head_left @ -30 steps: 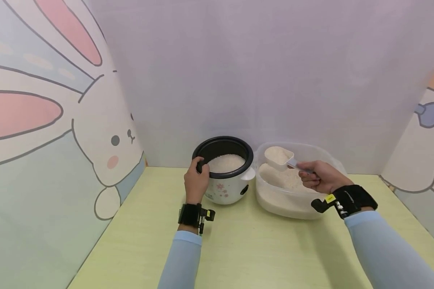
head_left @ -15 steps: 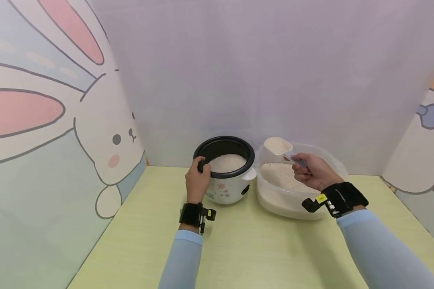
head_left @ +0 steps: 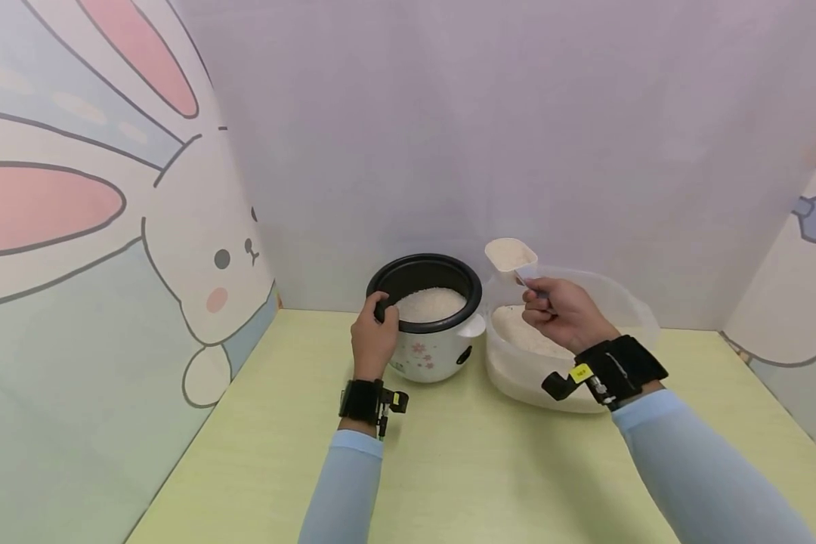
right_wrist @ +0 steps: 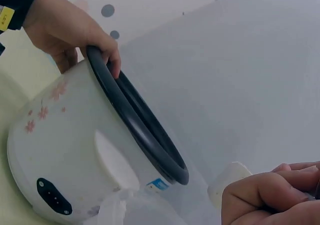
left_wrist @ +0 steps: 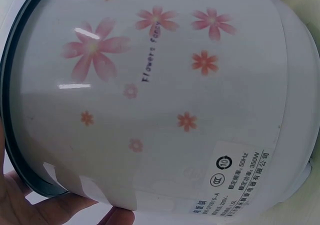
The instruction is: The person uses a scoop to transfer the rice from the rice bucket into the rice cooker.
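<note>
A white rice cooker (head_left: 421, 361) with pink flowers stands on the table, its black rim uppermost and white rice (head_left: 431, 304) inside. My left hand (head_left: 372, 340) grips the rim at its left side, fingers hooked over the edge; the left wrist view shows fingertips against the cooker's printed wall (left_wrist: 160, 105). In my right hand (head_left: 563, 313) is the handle of a white scoop (head_left: 510, 257), heaped with rice. This scoop hangs above the back left edge of a clear plastic tub (head_left: 527, 378) of rice. Seen from the right wrist, my fingers cover most of the scoop (right_wrist: 225, 187).
The tub stands right beside the cooker, close to its white side handle (head_left: 472, 326). Behind both rises a pale curtain wall (head_left: 415, 151). A panel with a cartoon rabbit (head_left: 197, 249) borders the left of the pale yellow table (head_left: 449, 468).
My right hand has lifted the filled scoop up and leftward from over the tub toward the cooker. My left hand keeps its grip on the cooker's rim.
</note>
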Action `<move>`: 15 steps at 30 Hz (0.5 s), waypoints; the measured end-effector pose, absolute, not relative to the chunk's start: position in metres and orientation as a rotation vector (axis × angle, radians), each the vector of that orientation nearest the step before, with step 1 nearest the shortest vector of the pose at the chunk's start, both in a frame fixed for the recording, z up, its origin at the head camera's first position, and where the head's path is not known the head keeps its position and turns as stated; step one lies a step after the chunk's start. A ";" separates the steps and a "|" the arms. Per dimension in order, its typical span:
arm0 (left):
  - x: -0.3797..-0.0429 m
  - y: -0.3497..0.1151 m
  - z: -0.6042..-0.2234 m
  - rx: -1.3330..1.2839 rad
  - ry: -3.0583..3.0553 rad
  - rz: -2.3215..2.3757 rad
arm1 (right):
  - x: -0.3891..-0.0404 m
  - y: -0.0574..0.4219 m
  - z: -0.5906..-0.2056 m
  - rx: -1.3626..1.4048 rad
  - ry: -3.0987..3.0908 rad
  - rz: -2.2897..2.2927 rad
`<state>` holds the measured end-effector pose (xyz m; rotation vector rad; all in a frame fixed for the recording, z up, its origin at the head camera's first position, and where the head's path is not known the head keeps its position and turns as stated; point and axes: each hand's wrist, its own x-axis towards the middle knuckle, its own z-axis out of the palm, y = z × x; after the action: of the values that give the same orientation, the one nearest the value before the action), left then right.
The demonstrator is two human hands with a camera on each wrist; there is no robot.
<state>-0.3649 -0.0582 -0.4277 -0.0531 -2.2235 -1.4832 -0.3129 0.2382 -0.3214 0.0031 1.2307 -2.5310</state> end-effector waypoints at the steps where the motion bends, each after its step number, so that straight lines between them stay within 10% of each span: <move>1: -0.365 -0.058 -0.428 -0.052 -2.225 -1.483 | -0.313 0.235 -0.320 -0.008 1.240 -2.528; 15: -0.364 -0.058 -0.426 -0.062 -2.219 -1.477 | -0.318 0.198 -0.317 -0.080 1.690 -2.381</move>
<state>-0.3637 -0.0576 -0.4262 -0.0623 -2.2188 -1.4769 -0.3184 0.1983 -0.3173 -0.0800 1.6900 -2.3808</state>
